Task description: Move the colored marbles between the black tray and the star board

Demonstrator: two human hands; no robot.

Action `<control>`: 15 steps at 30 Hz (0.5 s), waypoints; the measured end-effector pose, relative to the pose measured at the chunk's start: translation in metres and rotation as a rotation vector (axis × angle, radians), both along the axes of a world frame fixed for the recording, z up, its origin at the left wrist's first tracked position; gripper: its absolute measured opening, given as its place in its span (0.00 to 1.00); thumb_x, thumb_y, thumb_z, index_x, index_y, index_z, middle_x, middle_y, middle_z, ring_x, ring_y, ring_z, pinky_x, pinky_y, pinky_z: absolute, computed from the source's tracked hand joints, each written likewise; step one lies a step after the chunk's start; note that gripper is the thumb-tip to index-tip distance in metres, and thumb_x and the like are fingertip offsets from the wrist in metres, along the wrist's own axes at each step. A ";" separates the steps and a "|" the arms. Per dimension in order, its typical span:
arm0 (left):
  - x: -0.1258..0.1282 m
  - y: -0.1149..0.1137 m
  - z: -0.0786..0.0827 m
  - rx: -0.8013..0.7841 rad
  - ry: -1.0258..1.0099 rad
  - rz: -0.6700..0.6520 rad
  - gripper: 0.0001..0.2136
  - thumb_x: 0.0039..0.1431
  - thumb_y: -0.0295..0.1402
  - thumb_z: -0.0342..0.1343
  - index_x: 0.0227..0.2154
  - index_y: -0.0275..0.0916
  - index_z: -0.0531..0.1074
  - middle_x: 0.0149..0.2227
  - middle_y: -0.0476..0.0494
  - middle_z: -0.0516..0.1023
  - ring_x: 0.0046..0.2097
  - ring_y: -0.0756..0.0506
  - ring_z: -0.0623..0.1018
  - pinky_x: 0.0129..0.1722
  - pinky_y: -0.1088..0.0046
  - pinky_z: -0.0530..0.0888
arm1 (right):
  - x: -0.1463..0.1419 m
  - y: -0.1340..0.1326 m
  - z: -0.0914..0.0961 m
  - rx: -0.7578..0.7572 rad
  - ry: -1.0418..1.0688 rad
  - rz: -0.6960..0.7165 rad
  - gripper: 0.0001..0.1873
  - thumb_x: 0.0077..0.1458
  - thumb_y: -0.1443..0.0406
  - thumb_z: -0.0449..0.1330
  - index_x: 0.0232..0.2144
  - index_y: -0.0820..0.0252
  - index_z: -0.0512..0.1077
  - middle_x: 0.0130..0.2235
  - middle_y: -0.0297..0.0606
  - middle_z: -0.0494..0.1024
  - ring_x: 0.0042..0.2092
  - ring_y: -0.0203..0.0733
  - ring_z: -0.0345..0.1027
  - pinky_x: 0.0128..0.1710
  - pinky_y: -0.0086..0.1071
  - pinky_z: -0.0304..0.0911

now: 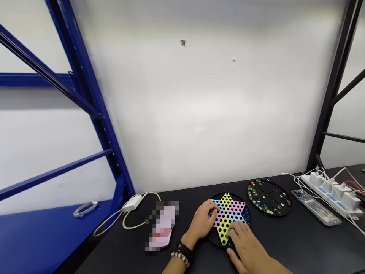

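Observation:
A star-shaped Chinese checkers board (226, 213) with yellow, pink and blue sections and black holes lies over a round black tray (212, 238). My left hand (203, 219) grips the board's left side, its fingers bent over the blue and pink points. On the lower right, my right hand (245, 243) has its bent fingers on the board beside the yellow point, with the thumb down near the tray's front rim. Blue marbles (247, 215) show in the tray to the right of the star. The fingers of both hands hide parts of the board.
A second round black tray (268, 194) with mixed marbles stands behind, to the right. Further right are a clear-cased phone-like item (316, 207) and a power strip (332, 194) with cables. A pink, partly blurred object (164, 226) and white adapter (133, 203) lie left.

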State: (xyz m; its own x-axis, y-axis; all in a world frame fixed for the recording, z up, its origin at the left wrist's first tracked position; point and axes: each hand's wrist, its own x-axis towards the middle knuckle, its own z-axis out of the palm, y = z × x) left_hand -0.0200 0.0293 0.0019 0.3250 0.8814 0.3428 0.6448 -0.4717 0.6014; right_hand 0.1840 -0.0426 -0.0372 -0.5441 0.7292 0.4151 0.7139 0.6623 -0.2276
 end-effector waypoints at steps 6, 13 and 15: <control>-0.001 0.001 -0.003 0.000 0.003 0.002 0.10 0.60 0.30 0.47 0.33 0.43 0.74 0.39 0.45 0.77 0.42 0.43 0.76 0.46 0.67 0.72 | 0.027 0.001 -0.036 0.178 -0.142 0.120 0.35 0.62 0.54 0.52 0.67 0.62 0.52 0.66 0.45 0.61 0.65 0.51 0.55 0.63 0.37 0.50; -0.001 0.001 -0.003 -0.002 -0.001 0.004 0.09 0.60 0.30 0.48 0.33 0.43 0.74 0.39 0.45 0.77 0.43 0.43 0.76 0.47 0.67 0.71 | 0.032 0.003 -0.048 0.181 -0.176 0.095 0.42 0.60 0.51 0.55 0.69 0.62 0.46 0.67 0.45 0.59 0.65 0.54 0.56 0.63 0.41 0.51; -0.001 0.002 -0.002 -0.005 0.002 -0.002 0.09 0.60 0.30 0.48 0.33 0.43 0.74 0.39 0.45 0.77 0.43 0.43 0.76 0.46 0.67 0.71 | 0.026 0.003 -0.049 0.195 -0.183 0.092 0.41 0.61 0.51 0.54 0.69 0.62 0.47 0.66 0.46 0.60 0.64 0.54 0.57 0.63 0.42 0.51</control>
State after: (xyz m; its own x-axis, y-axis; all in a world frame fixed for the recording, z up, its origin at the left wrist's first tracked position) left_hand -0.0211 0.0308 -0.0003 0.3270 0.8826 0.3378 0.6450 -0.4696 0.6028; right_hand 0.2103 -0.0401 -0.0857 -0.6833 0.5892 0.4311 0.6661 0.7450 0.0375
